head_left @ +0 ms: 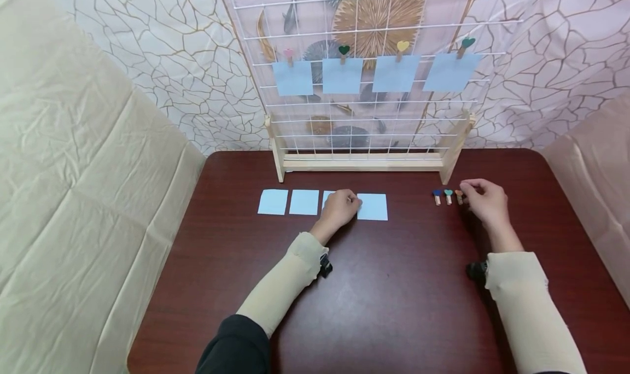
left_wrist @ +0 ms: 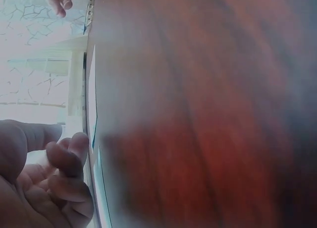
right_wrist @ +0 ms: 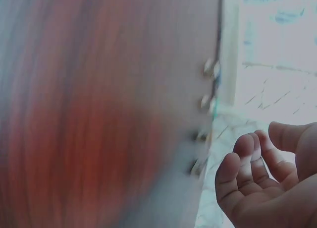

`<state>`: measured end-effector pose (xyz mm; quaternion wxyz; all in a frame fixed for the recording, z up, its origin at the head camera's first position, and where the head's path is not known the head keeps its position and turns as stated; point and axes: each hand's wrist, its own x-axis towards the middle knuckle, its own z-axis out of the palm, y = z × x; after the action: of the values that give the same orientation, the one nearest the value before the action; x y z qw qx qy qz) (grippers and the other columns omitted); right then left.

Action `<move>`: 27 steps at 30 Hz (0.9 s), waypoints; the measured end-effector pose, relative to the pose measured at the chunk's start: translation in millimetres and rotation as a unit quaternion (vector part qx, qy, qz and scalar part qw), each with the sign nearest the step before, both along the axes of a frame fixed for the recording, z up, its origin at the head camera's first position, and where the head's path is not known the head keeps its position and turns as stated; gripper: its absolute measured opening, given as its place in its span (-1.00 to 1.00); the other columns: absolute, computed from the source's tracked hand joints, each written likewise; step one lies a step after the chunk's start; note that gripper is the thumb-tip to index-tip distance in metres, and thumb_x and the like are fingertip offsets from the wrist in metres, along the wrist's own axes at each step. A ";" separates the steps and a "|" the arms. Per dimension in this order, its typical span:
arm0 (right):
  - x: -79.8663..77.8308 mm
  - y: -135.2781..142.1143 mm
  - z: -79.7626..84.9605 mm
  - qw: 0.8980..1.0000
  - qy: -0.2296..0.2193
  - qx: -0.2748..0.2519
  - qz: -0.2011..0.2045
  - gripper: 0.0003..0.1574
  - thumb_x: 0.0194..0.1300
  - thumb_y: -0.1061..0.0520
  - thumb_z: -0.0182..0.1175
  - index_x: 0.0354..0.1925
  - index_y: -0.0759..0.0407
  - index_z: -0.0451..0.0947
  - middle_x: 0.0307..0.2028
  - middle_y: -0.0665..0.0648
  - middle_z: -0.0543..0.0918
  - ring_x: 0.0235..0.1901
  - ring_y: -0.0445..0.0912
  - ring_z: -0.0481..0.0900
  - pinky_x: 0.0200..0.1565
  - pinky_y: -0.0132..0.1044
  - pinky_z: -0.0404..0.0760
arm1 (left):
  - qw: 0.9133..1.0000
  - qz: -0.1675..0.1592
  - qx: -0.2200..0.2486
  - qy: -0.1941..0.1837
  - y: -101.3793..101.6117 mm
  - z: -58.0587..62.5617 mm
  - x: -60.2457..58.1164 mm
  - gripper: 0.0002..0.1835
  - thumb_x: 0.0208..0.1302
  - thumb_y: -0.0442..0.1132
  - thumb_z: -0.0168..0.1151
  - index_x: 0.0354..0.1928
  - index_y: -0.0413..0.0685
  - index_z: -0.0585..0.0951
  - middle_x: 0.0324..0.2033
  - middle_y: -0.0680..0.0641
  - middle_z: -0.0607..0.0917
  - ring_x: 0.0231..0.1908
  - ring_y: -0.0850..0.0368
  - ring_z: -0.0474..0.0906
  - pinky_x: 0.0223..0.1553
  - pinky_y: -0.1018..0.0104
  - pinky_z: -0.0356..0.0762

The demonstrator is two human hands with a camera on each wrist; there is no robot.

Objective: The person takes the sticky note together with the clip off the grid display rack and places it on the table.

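Several blue paper squares lie in a row on the table. My left hand point(head_left: 339, 207) is over the third square point(head_left: 327, 196), hiding most of it, with fingertips right at the left edge of the rightmost square point(head_left: 372, 206). The left wrist view shows its fingers curled, the thumb apart and nothing between them. My right hand point(head_left: 486, 202) hovers beside a row of small wooden clothespins with coloured tops, including a blue one point(head_left: 437, 197), a teal one point(head_left: 448, 197) and an orange one point(head_left: 459, 197). Its fingers are loosely bent and hold nothing in the right wrist view.
A white wire grid point(head_left: 366, 120) in a wooden stand point(head_left: 364, 165) stands at the table's back. Several blue squares point(head_left: 342, 76) hang on it from heart-topped clothespins. Patterned cloth point(head_left: 197, 51) is behind it; pale cloth point(head_left: 88, 188) flanks the table point(head_left: 394, 308).
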<state>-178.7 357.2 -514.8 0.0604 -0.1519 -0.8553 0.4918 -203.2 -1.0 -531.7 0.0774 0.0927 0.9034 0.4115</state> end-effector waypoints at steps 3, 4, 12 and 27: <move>-0.1 -13.8 1.8 0.999 0.022 -0.031 0.002 -0.49 0.56 0.02 0.21 0.14 0.46 0.60 -0.53 -0.28 0.66 -0.55 -0.31 0.62 -0.50 -0.46 0.57 | 1.000 0.003 0.001 0.005 -3.6 -0.3 1.1 -0.80 0.55 -0.12 0.22 -0.18 -0.02 0.76 -0.57 0.11 0.65 -0.59 0.23 0.46 -0.40 0.33 0.45; -0.4 -18.3 1.7 0.999 0.028 -0.035 0.005 -0.51 0.56 0.04 0.22 0.13 0.47 0.60 -0.54 -0.28 0.65 -0.56 -0.32 0.62 -0.50 -0.46 0.58 | 1.000 0.004 0.003 0.006 -5.1 -0.5 1.7 -0.80 0.55 -0.12 0.23 -0.17 -0.02 0.77 -0.53 0.10 0.68 -0.56 0.23 0.49 -0.38 0.33 0.47; -0.5 -51.6 1.0 0.997 0.063 -0.041 0.035 -0.56 0.55 0.09 0.22 0.08 0.48 0.65 -0.56 -0.20 0.66 -0.61 -0.31 0.60 -0.52 -0.49 0.56 | 0.998 0.019 0.062 0.010 -18.6 -2.5 4.4 -0.82 0.53 -0.15 0.25 -0.17 -0.04 0.77 -0.49 -0.01 0.77 -0.55 0.22 0.60 -0.41 0.32 0.51; -11.1 -122.5 7.8 0.988 0.123 -0.067 0.071 -0.65 0.53 0.13 0.27 0.04 0.43 0.69 -0.41 0.12 0.72 -0.51 -0.28 0.63 -0.46 -0.51 0.56 | 0.989 0.083 0.105 0.061 -32.4 1.0 7.3 -0.84 0.49 -0.18 0.31 -0.13 -0.08 0.79 -0.47 0.00 0.76 -0.53 0.22 0.60 -0.42 0.32 0.52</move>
<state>-189.8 234.8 -507.0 0.1194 -0.0329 -0.8151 0.5659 -195.9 -33.4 -530.7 -0.0226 0.0499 0.8629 0.5024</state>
